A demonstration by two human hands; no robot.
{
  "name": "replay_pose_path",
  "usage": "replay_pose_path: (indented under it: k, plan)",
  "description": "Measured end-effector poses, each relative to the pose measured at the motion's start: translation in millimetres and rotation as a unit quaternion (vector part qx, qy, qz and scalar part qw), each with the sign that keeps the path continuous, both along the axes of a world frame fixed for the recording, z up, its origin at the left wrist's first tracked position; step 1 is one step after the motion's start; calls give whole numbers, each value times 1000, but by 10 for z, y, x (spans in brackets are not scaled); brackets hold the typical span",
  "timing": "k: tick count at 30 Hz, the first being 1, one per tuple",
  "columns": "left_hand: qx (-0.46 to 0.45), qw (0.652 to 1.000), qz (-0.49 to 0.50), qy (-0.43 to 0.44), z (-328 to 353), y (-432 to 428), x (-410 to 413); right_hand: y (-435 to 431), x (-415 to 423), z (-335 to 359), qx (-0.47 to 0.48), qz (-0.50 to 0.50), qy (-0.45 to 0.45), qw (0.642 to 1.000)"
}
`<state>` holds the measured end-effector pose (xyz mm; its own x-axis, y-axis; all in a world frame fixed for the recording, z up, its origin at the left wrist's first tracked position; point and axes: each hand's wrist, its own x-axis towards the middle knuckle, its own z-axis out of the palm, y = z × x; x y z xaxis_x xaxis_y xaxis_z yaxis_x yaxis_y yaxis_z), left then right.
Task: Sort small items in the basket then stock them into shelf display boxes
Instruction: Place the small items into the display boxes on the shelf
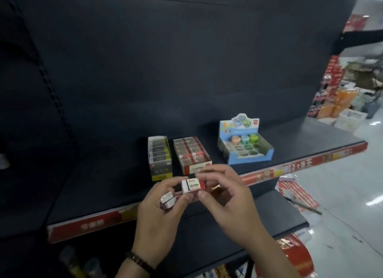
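Observation:
A small white and red 2B eraser (193, 186) is pinched between both hands just in front of the shelf edge. My left hand (159, 211) also holds several more wrapped erasers (168, 201) in its palm. My right hand (226, 197) grips the 2B eraser from the right with thumb and fingers. Behind them on the dark shelf (116, 186) stand three display boxes: a yellow-fronted box of dark erasers (159, 156), a red and white box of erasers (191, 153), and a blue box (245, 145) with round coloured items. The basket is out of sight.
The shelf's front rail (290, 167) carries a red price strip. A lower dark shelf (269, 215) juts out below on the right. Red packaged goods (296, 192) lie by it on the pale floor. Stacked stock (339, 99) stands at the far right.

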<state>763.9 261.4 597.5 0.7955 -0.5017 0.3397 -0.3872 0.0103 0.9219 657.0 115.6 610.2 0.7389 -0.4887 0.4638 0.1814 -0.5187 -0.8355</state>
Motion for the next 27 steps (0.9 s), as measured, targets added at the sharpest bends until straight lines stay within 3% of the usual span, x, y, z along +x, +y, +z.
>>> replay_pose_path:
  k: [3, 8, 13, 17, 22, 27]
  plan:
    - [18, 1000, 10, -18, 63, -117, 175, -313, 219, 85, -91, 43, 17, 995]
    - [80, 995, 41, -36, 86, -371, 371, -815, 598, 181, -144, 53, 20, 988]
    - [126, 990, 56, 40, -31, -543, 433, -1303, 1113, 191, -215, 23, 128, 968]
    - [94, 992, 78, 34, -123, -602, 422, -1326, 1381, 105, -251, 53, 179, 950]
    - [35, 991, 69, 104, -141, -565, 494, -1271, 1526, -21, -248, 58, 202, 946]
    - [12, 988, 30, 153, -73, -534, 546, -1305, 1554, -47, -309, 65, 227, 921]
